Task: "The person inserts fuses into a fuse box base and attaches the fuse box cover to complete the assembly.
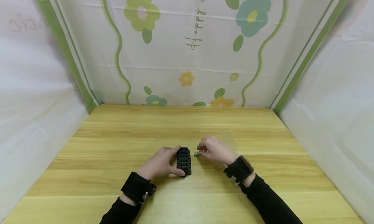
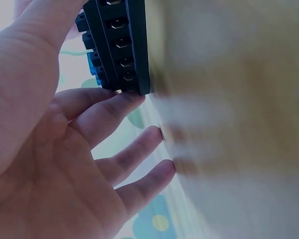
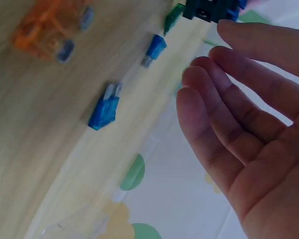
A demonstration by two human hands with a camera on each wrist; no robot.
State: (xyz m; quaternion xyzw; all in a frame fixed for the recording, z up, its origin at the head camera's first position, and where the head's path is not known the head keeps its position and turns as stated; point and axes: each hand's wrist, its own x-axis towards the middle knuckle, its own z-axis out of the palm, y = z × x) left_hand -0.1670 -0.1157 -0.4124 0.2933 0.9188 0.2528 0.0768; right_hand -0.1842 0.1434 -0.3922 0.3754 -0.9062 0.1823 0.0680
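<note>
A black fuse block (image 1: 184,161) with a row of slots stands on the table, a blue fuse (image 1: 183,150) in its far end. My left hand (image 1: 160,162) grips it, thumb at the near end and fingers at the far end; the left wrist view shows its underside. Just right of the block lies a green blade fuse (image 1: 196,154). My right hand (image 1: 217,151) hovers beside it with loosely bent fingers, nothing visible between them in the right wrist view. Two blue blade fuses (image 3: 104,110) lie near that hand, hidden under it in the head view.
A translucent orange piece (image 3: 47,30) with two prongs lies on the table near my right wrist. Beyond the right hand is a clear plastic cover (image 1: 228,138). A flower-print cloth (image 1: 187,48) hangs behind the wooden table (image 1: 122,126), with white cloth at both sides.
</note>
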